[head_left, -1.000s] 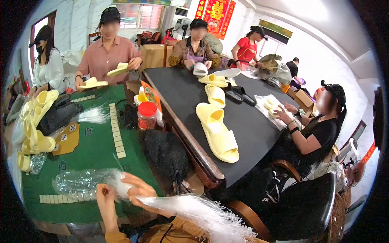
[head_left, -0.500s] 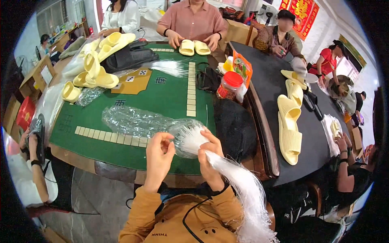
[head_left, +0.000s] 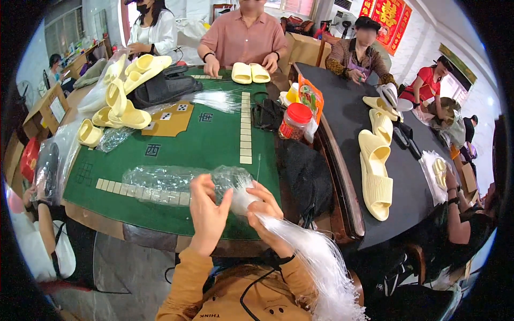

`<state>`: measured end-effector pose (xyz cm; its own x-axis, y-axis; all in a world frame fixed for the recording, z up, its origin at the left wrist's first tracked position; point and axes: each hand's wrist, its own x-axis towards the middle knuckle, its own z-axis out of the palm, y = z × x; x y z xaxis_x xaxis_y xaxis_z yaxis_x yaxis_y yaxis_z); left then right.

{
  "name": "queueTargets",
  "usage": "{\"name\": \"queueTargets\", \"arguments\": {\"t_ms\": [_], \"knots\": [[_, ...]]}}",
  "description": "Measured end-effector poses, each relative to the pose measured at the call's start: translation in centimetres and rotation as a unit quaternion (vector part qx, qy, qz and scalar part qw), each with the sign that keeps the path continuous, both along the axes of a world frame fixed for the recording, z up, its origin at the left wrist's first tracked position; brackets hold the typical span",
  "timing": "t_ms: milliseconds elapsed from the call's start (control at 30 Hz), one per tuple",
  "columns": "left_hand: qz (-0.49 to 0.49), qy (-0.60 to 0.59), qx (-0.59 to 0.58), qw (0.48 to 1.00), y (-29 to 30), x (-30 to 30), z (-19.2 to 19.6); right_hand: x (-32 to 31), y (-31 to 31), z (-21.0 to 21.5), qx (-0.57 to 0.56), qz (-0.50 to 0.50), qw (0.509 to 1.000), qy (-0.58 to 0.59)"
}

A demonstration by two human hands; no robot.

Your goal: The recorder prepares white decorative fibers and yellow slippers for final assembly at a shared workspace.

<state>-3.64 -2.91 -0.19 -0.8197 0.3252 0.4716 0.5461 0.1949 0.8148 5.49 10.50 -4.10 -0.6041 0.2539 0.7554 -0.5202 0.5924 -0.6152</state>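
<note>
Pinching clear strand bundle [head_left: 241, 198], apparently both hands' grip

bright, even daylight | soft shadows | fisheye-bent edges, dark rim

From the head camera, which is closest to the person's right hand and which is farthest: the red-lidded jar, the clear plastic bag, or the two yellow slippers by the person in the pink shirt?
From the right hand:
1. Clear plastic bag: touching it, stretching off to the left.
2. Red-lidded jar: farther up the table, slightly to the right.
3. Two yellow slippers: at the far edge of the green table.
</note>
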Motion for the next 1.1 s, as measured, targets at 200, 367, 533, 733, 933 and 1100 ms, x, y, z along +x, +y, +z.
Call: {"name": "queueTargets", "arguments": {"t_ms": [200, 367, 533, 733, 933, 1100], "knots": [[-0.096, 0.211, -0.090, 0.969, 1.0, -4.4, 2.6, -0.4, 0.9, -0.8, 0.031, -0.014, 0.999, -0.003], [-0.157, -0.018, -0.103, 0.982, 3.1, -7.5, 0.7, -0.7, 1.0, -0.8, 0.161, -0.056, 0.985, -0.012], [-0.192, -0.170, -0.106, 0.961, 4.8, -9.5, -1.4, -0.9, 0.3, -1.7, 0.143, 0.035, 0.989, -0.022], [-0.221, -0.179, -0.122, 0.951, 5.0, -10.3, -1.9, -1.4, -0.1, -1.7, 0.121, 0.121, 0.984, -0.042], [-0.181, 0.003, -0.076, 0.981, 5.9, -7.5, 0.8, -1.1, 2.1, -4.0, -0.047, 0.119, 0.992, 0.002], [-0.212, 0.151, -0.065, 0.963, 3.0, -5.3, 1.2, -1.6, 0.7, -5.3, -0.300, 0.205, 0.924, -0.120]]}}
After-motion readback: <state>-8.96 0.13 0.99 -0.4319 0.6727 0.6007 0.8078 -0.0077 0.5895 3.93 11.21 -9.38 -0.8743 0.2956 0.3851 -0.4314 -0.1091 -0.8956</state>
